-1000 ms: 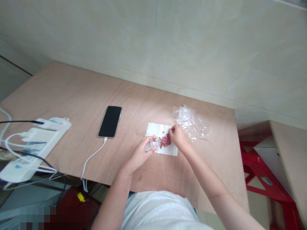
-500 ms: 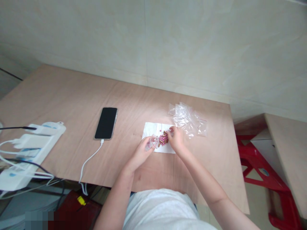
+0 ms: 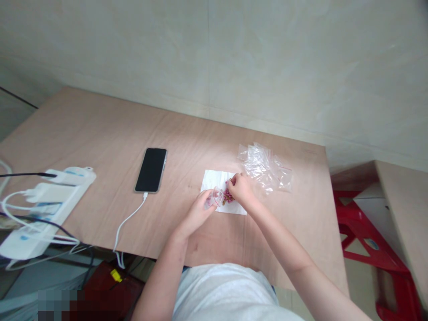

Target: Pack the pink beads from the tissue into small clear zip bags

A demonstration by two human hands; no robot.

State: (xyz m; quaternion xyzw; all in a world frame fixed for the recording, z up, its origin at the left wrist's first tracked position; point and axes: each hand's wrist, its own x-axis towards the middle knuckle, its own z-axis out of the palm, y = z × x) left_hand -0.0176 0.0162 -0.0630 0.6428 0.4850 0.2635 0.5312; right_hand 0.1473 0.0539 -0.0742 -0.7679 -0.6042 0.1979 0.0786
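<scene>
The left hand [image 3: 198, 210] is clamped around a clear cup [image 3: 217, 196], which leans with its mouth toward the pills [image 3: 228, 196]. Something pinkish shows through the cup's wall, but it is too small to be told exactly. The pills, pink and brown, lie in a small heap on the white paper [image 3: 209, 178], just beside the cup. The right hand [image 3: 233, 182] is over the far right side of this heap, its thumb and fingers bent toward each other; whether they are closed on a pill, I cannot tell. Clear bags [image 3: 264, 167] lie in a loose pile on the table [image 3: 187, 138], near the right hand and beyond it. Well to the left there is a phone [image 3: 151, 170], its dark screen facing up, with a white cable [image 3: 126, 219] plugged into its near end.
</scene>
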